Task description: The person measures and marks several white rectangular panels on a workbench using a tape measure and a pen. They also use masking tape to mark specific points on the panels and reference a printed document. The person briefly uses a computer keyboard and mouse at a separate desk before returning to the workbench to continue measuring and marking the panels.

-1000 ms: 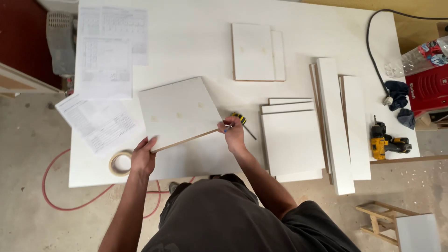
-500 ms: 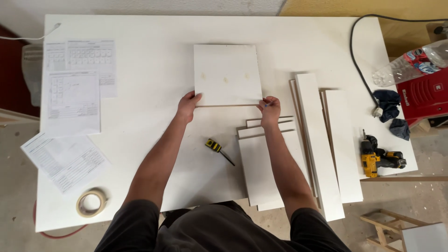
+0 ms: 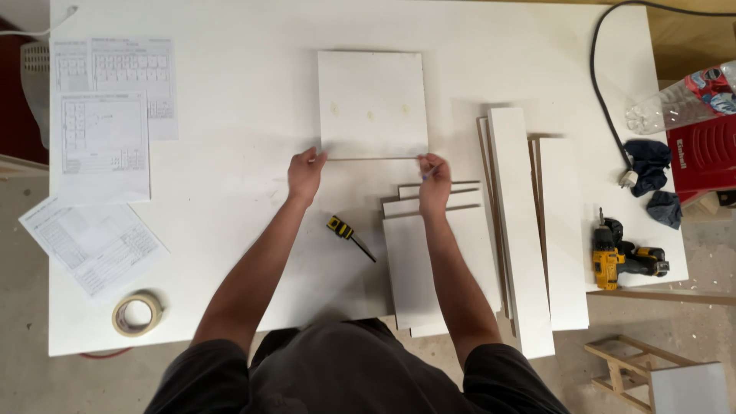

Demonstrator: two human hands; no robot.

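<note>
White table [image 3: 230,46], white panel [image 3: 373,103], stacked boards [image 3: 441,268], paper sheets [image 3: 103,142], tape roll [image 3: 136,313], screwdriver [image 3: 350,237], drill [image 3: 625,257]

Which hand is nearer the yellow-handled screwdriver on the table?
Left. The left hand sits just above the screwdriver; the right hand is farther off, to its right.

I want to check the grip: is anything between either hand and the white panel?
Nothing visible: the left hand and right hand each touch the near edge of the white panel.
</note>
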